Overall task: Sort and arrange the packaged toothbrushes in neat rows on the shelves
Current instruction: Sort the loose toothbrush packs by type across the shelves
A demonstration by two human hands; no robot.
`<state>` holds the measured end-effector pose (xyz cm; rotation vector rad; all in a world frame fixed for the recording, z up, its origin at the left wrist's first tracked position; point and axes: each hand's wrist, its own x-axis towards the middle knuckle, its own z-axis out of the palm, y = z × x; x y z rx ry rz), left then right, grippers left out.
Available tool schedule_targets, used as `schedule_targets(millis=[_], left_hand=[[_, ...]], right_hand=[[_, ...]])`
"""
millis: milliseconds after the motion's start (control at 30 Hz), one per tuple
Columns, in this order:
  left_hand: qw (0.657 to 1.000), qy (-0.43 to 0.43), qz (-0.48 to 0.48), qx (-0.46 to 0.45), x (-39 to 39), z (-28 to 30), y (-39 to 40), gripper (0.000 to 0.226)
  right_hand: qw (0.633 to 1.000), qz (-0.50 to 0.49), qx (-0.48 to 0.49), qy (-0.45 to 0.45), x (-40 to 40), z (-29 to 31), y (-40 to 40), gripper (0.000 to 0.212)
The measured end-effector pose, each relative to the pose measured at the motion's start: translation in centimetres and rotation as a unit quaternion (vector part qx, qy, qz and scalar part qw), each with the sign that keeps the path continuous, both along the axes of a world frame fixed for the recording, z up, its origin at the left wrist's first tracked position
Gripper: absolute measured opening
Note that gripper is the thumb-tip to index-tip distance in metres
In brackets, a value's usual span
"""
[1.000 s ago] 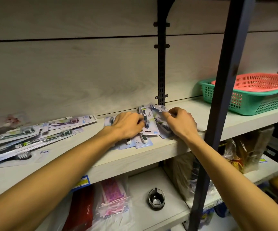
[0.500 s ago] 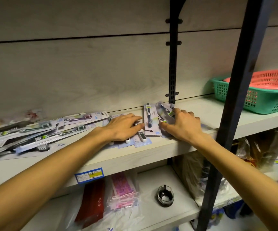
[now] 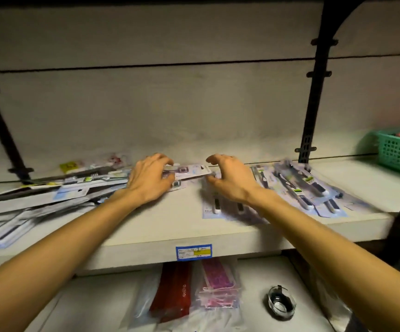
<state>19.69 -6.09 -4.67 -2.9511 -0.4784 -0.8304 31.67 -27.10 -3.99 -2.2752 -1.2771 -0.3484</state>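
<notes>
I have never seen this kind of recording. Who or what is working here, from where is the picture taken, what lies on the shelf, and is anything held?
No machine works here: a person uses two bare hands. The camera sits on the person's head and looks forward and down, so both arms reach in from below. On the pale shelf lie packaged toothbrushes: a loose pile at the left and a fanned group at the right. The left hand grips one toothbrush pack lying crosswise between the hands. The right hand reaches with curled fingers to that pack's other end; blur hides whether it grips. A green basket stands far right.
</notes>
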Motion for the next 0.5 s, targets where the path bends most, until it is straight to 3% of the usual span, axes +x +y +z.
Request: schedule_targets(millis=[300, 500], left_hand=[[0.992, 0.057, 0.111, -0.032, -7.0, 0.7, 8.4, 0.048], [0.994, 0.069, 0.084, -0.028, -7.9, 1.2, 11.2, 0.052]], right_hand=[[0.996, 0.0, -0.033, 0.078, -0.9, -0.2, 10.6, 0.046], [0.995, -0.021, -0.064, 0.068, -0.1, -0.9, 13.2, 0.015]])
